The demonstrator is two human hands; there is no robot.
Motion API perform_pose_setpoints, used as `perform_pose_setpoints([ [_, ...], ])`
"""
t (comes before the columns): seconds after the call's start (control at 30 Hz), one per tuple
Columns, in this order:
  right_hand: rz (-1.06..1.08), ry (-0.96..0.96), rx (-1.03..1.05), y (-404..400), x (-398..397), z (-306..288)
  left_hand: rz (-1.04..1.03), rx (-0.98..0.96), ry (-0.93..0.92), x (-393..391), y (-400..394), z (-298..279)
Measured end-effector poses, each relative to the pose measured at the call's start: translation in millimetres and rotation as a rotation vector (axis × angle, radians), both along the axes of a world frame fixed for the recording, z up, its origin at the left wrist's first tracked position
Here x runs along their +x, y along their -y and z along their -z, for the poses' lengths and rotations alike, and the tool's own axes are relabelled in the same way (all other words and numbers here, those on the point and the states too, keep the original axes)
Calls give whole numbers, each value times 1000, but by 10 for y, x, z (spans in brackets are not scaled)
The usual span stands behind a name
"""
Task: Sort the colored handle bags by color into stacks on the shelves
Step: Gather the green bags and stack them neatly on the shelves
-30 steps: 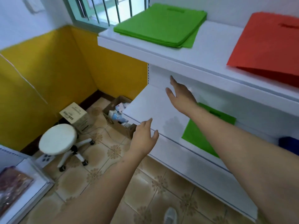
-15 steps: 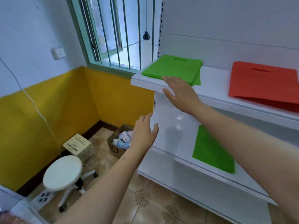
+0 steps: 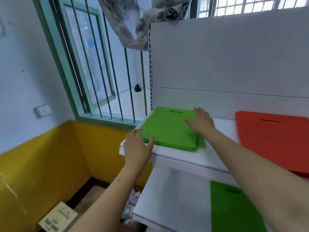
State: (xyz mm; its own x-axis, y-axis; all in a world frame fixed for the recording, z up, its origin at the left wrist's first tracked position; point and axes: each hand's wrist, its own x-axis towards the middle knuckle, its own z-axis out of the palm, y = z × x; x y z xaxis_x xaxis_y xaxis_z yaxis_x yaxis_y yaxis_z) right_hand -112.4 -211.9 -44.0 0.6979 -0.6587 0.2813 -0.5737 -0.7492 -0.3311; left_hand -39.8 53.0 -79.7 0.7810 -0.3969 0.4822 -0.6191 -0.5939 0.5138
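A stack of green handle bags [image 3: 168, 128] lies at the left end of the upper white shelf [image 3: 184, 156]. My right hand [image 3: 201, 122] rests flat on the stack's right side, fingers straight. My left hand [image 3: 138, 147] is at the stack's near left corner, fingers spread, touching the shelf edge and the bags. A stack of red handle bags [image 3: 274, 138] lies on the same shelf to the right. A single green bag [image 3: 234, 208] lies on the lower shelf [image 3: 175, 198].
A barred window with a teal frame [image 3: 100, 72] stands left of the shelving, with grey cloth [image 3: 142, 19] hanging above. Below are a yellow wall [image 3: 50, 164], a cardboard box [image 3: 58, 218] on the floor and a box of small items under my left arm.
The view has tilted upward. Both hands rose from the lower shelf level to the upper shelf; my right hand now lies on the green stack and my left reached its near corner.
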Motion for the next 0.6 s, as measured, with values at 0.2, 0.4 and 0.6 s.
perform_pose_setpoints([
  [0.2, 121, -98, 133, 461, 413, 232, -88, 345, -64, 611, 411, 97],
  [0.4, 156, -68, 69, 537, 458, 395, -87, 374, -68, 651, 435, 164],
  [0.6, 9, 49, -89, 505, 448, 343, -39, 360, -64, 618, 467, 91],
])
